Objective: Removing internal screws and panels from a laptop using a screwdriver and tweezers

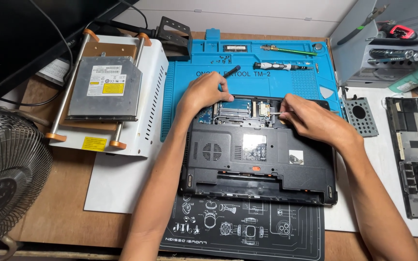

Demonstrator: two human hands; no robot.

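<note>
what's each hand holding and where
Right hand pinches metal tweezers by their rear end. Left hand grips a black tool near its lower end.

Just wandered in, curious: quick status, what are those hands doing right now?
Left hand holds black screwdriver over open laptop. Right hand pinches tweezers in the open bay. Nothing blocking.

You have one laptop [257, 154] at centre, one drive [105, 87] at ten o'clock, one fan [6, 179] at eight, two mats [286, 72], two hands [206, 92] and two screwdrivers [281, 65] at twelve.
</note>
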